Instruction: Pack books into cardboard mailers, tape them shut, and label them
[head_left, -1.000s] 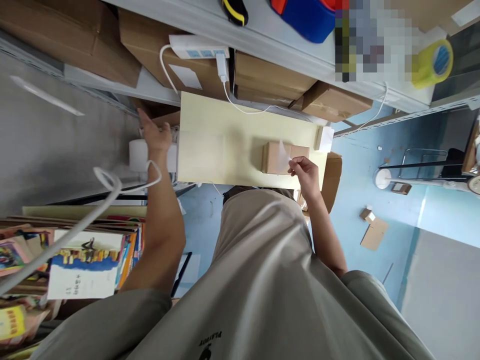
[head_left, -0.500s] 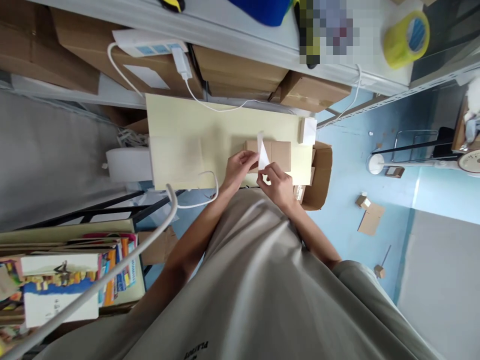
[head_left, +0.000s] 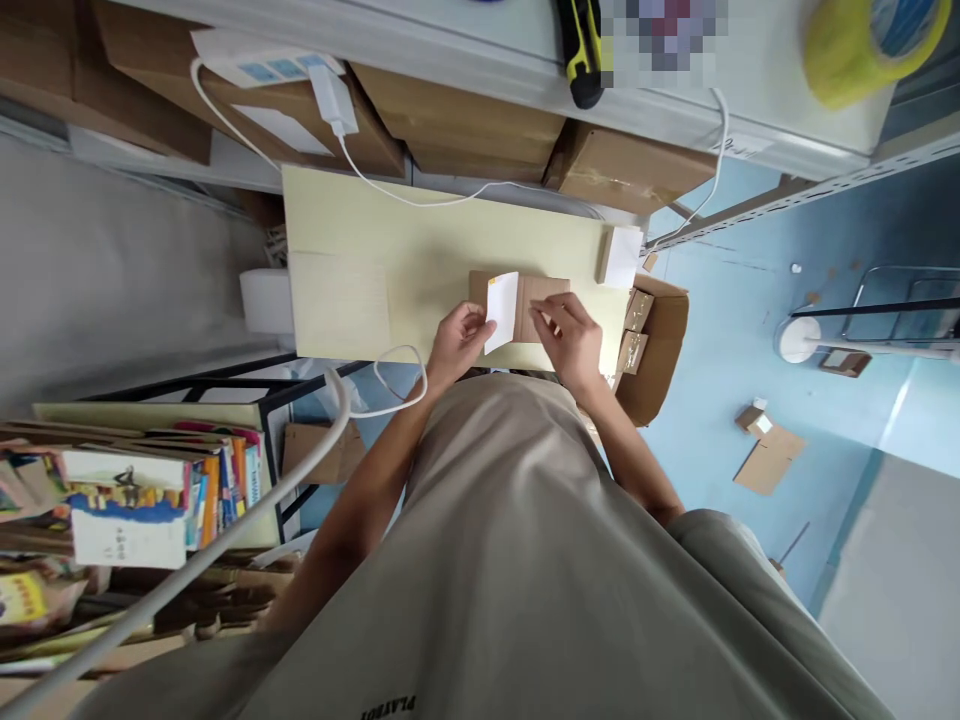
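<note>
A small cardboard box [head_left: 541, 325] lies on the pale yellow board [head_left: 337, 220], close to its front edge. My left hand [head_left: 459, 343] pinches a white paper slip [head_left: 501, 312] with a small yellow-orange mark, held over the left part of the box. To the right, my right hand [head_left: 571, 338] is at the box's right part, its thumb and fingertips drawn together; whatever is between them is too small to name. The slip and my right hand are apart.
A white block [head_left: 621, 257] sits at the board's right end, with an open carton [head_left: 660, 345] beyond. Behind runs a white cable [head_left: 435, 204]. The shelf above holds a yellow-black cutter [head_left: 582, 50] and yellow tape [head_left: 847, 55]. A thick cable [head_left: 247, 515] crosses at left.
The white slip has moved left with my left hand and now lies flatter and unfolded. My right hand has let go of it and moved right. The whole view has shifted slightly.
</note>
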